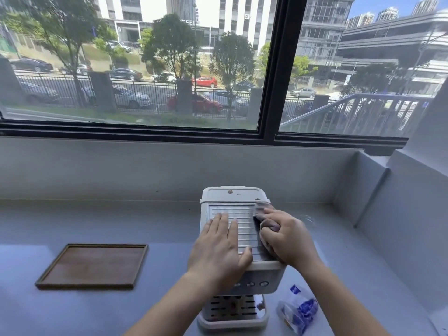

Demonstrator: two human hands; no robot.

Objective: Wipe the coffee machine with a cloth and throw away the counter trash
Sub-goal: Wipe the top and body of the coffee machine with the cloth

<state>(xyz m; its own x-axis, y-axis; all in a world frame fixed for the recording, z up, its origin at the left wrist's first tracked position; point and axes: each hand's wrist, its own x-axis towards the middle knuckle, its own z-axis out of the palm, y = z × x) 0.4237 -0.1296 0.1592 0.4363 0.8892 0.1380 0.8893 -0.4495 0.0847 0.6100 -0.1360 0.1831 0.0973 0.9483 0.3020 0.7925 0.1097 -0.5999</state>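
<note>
Head camera looks forward and down — close over the counter point(145, 311).

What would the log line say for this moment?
step: wiping machine top | right hand: holds cloth on coffee machine | left hand: flat, steadying | trash wrapper: on counter

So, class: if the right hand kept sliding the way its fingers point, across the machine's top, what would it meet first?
Probably the left hand. The right hand, gripping the cloth, points leftward over the coffee machine's ribbed top, where the left hand lies flat.
</note>
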